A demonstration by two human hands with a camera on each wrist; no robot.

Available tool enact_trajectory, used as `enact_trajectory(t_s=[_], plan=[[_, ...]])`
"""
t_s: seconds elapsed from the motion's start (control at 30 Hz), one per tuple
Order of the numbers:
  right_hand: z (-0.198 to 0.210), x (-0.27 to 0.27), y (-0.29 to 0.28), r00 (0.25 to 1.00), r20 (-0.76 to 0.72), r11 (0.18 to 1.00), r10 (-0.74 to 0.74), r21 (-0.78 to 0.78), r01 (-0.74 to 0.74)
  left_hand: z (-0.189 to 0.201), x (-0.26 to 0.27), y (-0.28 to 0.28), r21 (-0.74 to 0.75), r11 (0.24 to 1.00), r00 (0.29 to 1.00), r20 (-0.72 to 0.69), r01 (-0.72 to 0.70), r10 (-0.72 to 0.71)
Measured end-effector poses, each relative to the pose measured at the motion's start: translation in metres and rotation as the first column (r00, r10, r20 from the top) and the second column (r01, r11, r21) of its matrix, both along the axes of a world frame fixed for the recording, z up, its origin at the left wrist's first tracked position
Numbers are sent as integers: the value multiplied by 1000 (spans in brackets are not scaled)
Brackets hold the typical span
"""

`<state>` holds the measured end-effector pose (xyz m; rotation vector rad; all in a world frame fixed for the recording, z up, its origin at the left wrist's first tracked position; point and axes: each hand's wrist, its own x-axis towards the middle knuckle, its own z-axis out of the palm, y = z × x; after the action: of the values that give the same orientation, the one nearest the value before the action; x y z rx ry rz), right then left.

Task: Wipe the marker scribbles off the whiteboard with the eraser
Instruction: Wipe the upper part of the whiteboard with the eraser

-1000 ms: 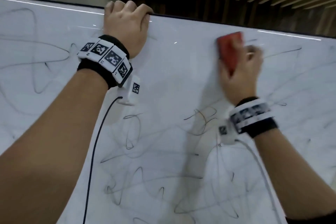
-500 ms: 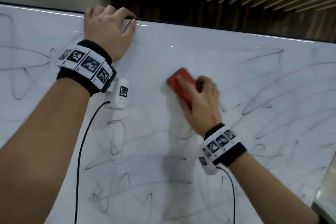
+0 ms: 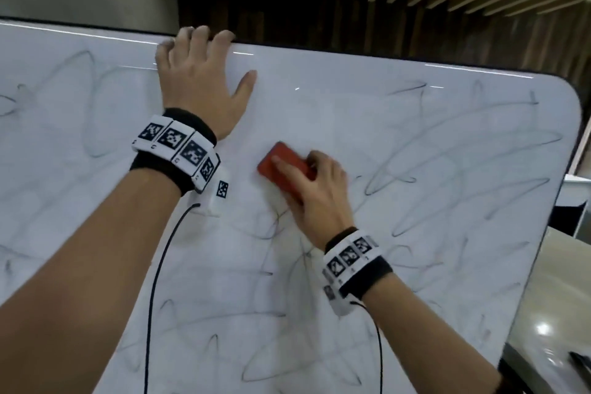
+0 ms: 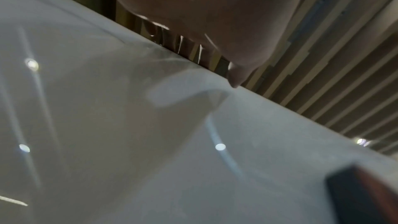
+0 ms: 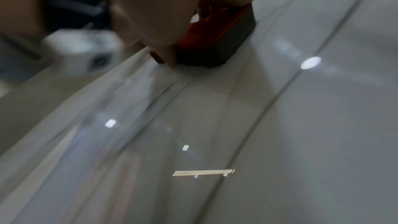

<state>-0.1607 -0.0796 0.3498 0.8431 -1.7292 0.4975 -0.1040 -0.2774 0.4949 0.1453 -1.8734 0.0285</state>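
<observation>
Slid down and leftward since a second ago: red eraser (image 3: 284, 171), gripped by right hand (image 3: 319, 198), pressed flat mid-whiteboard (image 3: 415, 137), leaving a cleaner patch above. Left hand (image 3: 198, 83) hooked over top edge, steadying. Scribbles (image 3: 463, 150) remaining right and below, seemingly faint through blur. Ample room toward the rounded right corner.

head view overhead, wrist views skimming whiteboard (image 3: 415, 144)

One eraser (image 3: 284, 171), one whiteboard (image 3: 367, 112), two hands
</observation>
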Motion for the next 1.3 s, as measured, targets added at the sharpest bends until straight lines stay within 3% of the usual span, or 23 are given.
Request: enact_trajectory(t_s=[0.07, 0.13, 0.2, 0.27, 0.37, 0.43, 0.5, 0.57, 0.63, 0.73, 0.77, 0.8, 0.87, 0.93, 0.97, 1.03, 1.1, 1.17, 1.23, 1.3], plan=[[42, -26, 48, 999, 34, 963, -41, -265, 49, -2, 1, -1, -8, 1000, 1000, 6, -17, 17], [88, -43, 92, 989, 139, 812, -42, -572, 115, -3, 1, 3, 3, 999, 999, 11, -33, 33], [102, -47, 94, 977, 212, 669, -22, -723, 172, -2, 1, 8, 22, 999, 999, 17, -47, 47], [79, -37, 56, 984, 155, 747, -88, -643, 168, -1, 1, 9, 39, 998, 998, 14, -59, 58], [0, -5, -12, 998, 33, 968, -52, -243, 59, 0, -1, 7, 34, 997, 998, 0, -68, 68], [-36, 9, -22, 1000, 14, 1000, -28, -1, 28, 0, 0, 5, 33, 998, 998, 6, -58, 57], [-29, 1, -6, 999, -18, 992, 26, 122, -24, 0, -1, 4, 37, 998, 999, 15, -48, 48], [6, -16, 22, 999, -33, 999, 27, 43, -25, -2, -1, 4, 38, 998, 999, 6, -46, 45], [52, -40, 64, 999, -27, 988, -33, -155, 28, -4, -1, 4, 42, 998, 999, -4, -48, 49], [102, -54, 108, 994, 82, 845, -77, -524, 109, -4, 1, 8, 61, 997, 999, 2, -50, 50], [102, -55, 98, 988, 120, 786, -97, -600, 150, -4, 1, 9, 71, 996, 999, 4, -45, 44], [98, -50, 81, 985, 137, 777, -108, -606, 170, -3, 1, 10, 79, 996, 999, 4, -44, 43], [55, -28, 27, 993, 98, 898, -68, -427, 103, -3, 1, 10, 77, 996, 999, 4, -51, 51], [-2, 8, -16, 994, 102, 992, 35, -127, -22, -2, 0, 8, 64, 997, 999, 1, -51, 51], [-29, 20, -26, 998, 60, 999, 36, 25, -38, -1, -1, 7, 57, 997, 999, 0, -46, 46], [-40, 15, -20, 997, 0, 985, 82, 153, -81, 0, -2, 4, 46, 998, 999, -4, -34, 34], [-8, -9, 5, 998, 13, 998, 58, 23, -58, 0, -3, 3, 42, 999, 999, -16, -28, 29], [33, -28, 44, 999, 47, 978, -2, -210, 12, -2, -4, 4, 41, 999, 999, -23, -29, 30], [69, -46, 92, 995, 100, 902, 6, -431, 38, -4, -4, 9, 46, 998, 999, -27, -45, 46], [76, -50, 104, 994, 109, 808, 27, -588, 43, -4, -5, 14, 46, 996, 997, -25, -74, 75]])
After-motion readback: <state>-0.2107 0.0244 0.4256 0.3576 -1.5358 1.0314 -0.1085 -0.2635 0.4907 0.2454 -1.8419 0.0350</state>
